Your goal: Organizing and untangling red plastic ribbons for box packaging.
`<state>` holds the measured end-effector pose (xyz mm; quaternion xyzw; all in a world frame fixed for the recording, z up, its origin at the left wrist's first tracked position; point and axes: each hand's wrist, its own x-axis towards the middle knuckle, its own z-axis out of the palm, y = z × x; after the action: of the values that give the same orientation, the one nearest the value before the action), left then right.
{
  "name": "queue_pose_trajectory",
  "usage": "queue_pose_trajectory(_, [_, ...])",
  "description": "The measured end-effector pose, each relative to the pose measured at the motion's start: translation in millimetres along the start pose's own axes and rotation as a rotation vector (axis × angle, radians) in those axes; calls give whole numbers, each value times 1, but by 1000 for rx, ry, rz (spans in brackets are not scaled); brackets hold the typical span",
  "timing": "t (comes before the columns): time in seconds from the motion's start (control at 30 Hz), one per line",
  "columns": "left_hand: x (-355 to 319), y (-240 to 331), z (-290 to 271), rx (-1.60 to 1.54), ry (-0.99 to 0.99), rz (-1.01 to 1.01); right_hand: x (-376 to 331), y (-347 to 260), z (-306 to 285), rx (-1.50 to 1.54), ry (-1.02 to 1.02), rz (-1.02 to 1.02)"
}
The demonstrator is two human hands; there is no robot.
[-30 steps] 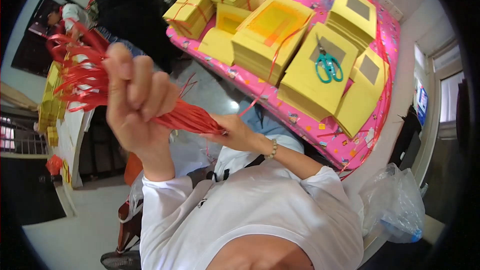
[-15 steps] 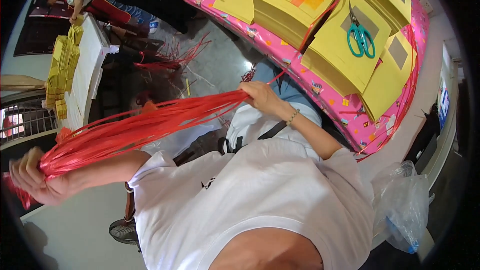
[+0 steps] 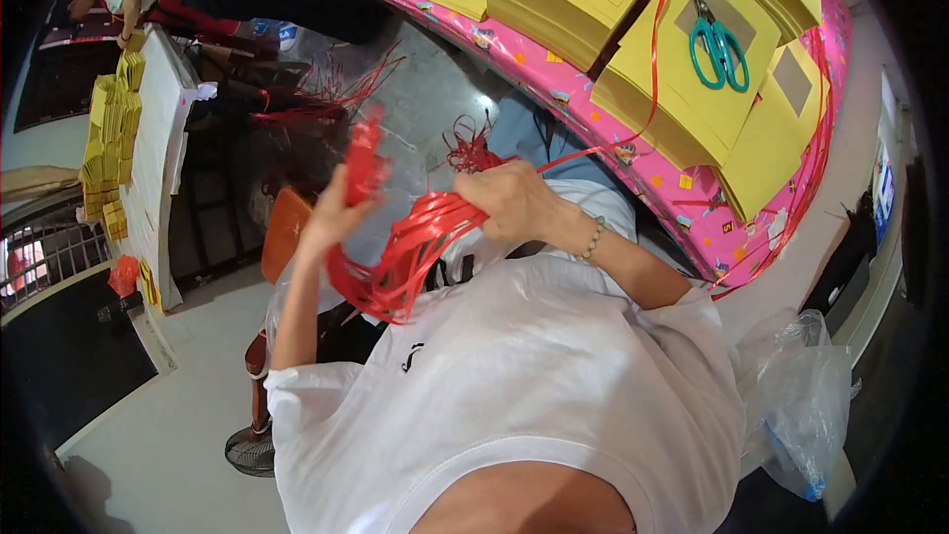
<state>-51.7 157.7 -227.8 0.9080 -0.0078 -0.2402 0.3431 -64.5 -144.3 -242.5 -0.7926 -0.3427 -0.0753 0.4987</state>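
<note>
From here the red ribbons (image 3: 427, 229) look like glossy plastic, the tablecloth (image 3: 593, 117) slick (almost wet-looking), the yellow stack (image 3: 647, 64) matt paper, the shirt (image 3: 534, 356) soft cloth.

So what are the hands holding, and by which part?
Red ribbon bundle: right hand grips one end; left hand, blurred, holds it toward the other.

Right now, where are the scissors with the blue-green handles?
In the head view, the scissors are at the upper right, lying on top of a yellow stack on the pink-covered table, above and to the right of the right hand.
</note>
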Motion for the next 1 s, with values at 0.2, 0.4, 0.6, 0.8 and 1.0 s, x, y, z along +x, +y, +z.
queue_pose_trajectory(0.2, [17,-17,72,412,-61,154,8,-17,14,28,-162,-84])
queue_pose_trajectory(0.4, [21,87,59,-676,-644,-529,12,-24,38,32,-253,-130])
queue_pose_trajectory(0.6, [39,94,85,-1149,-1068,-531,10,-44,57,84,-380,-216])
queue_pose_trajectory(0.8, [86,70,105,-1285,-860,-623,-1,-57,69,90,-478,-240])
queue_pose_trajectory(1.0, [138,44,102,-1417,-583,-748,-9,-57,75,85,-455,-255])
